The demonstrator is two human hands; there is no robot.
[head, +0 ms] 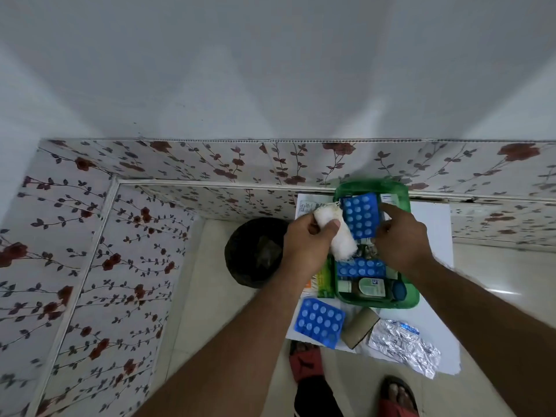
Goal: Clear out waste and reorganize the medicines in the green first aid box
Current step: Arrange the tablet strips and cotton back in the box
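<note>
The green first aid box point(412, 299) stands open on a small white table point(433, 230), its lid point(373, 188) raised at the back. My left hand point(307, 245) grips a white gauze roll point(340, 236) above the box's left edge. My right hand point(403, 239) holds a blue blister pack point(359, 215) upright over the box. Inside the box lie another blue blister strip point(361, 267), a brown bottle with a white label point(371, 287) and a blue cap point(399, 290). A third blue blister pack point(319, 322) rests on the table in front.
A dark round waste bin point(255, 251) stands on the floor left of the table. A green carton point(326, 281) lies left of the box. A brown roll point(361, 328) and crumpled silver foil point(403, 346) lie at the table's front. My feet in sandals point(397, 395) are below.
</note>
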